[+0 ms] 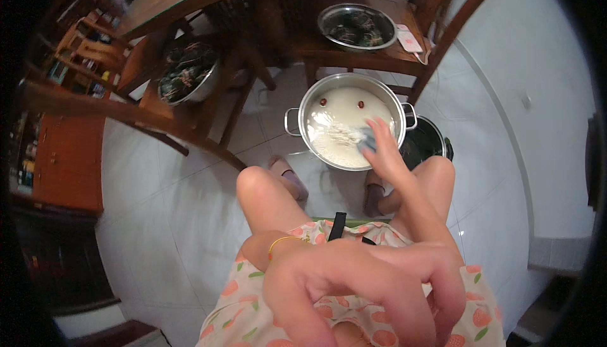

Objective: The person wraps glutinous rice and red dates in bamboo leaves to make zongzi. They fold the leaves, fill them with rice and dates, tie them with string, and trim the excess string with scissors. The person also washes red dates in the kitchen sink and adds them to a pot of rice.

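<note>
The pot of wet white rice stood on the floor; the right hand was over it, fingers partly spread by a blurry grey-blue thing, grip unclear; the left hand was curled, I couldn't tell around what; low, slow moves seemed best against drips.

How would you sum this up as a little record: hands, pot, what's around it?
Right hand: over the pot, at a small blue-grey item; blurred, grip unclear
Left hand: close to the camera, fingers curved; whether it holds anything is unclear
Pot contents: white grains in cloudy liquid, two reddish-brown pieces
Beyond pot: metal basin of dark bundles on a wooden chair
Toward picture's left: metal bowl of dark bundles
Beside pot, right: dark-looking container, partly hidden
</note>
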Action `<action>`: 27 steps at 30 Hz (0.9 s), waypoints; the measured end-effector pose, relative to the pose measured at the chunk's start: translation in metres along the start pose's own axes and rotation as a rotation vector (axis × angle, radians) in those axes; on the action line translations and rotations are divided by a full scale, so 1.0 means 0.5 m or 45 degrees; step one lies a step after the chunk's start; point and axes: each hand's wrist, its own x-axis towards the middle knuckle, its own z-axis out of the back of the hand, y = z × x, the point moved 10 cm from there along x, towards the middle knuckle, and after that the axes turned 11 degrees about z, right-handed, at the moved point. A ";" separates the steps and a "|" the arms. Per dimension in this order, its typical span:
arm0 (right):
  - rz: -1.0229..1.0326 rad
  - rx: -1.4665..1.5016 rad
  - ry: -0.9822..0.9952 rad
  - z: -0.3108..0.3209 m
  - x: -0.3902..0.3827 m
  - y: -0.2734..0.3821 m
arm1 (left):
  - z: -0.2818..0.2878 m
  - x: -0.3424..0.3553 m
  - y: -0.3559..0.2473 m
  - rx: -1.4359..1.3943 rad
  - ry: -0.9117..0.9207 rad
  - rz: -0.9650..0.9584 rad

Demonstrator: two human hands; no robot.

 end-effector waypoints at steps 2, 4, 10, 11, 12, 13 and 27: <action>-0.025 -0.002 -0.009 -0.015 0.006 -0.017 | 0.001 -0.026 0.018 0.066 -0.027 0.373; 0.134 0.161 -0.197 0.008 0.013 -0.004 | 0.035 -0.071 0.000 0.104 -0.215 0.534; -0.233 0.932 -0.185 -0.005 0.051 -0.072 | 0.277 -0.276 -0.020 0.885 -1.082 0.907; -0.260 0.985 -0.185 0.001 0.061 -0.083 | 0.325 -0.301 -0.034 1.034 -1.136 0.904; -0.326 0.876 -0.167 0.005 0.069 -0.099 | 0.374 -0.345 -0.049 1.133 -1.294 0.952; -0.365 0.955 -0.179 0.005 0.086 -0.113 | 0.420 -0.385 -0.072 1.202 -1.456 0.867; -0.879 1.510 -0.367 -0.078 0.462 -0.360 | 0.750 -0.544 -0.140 1.741 -1.588 1.113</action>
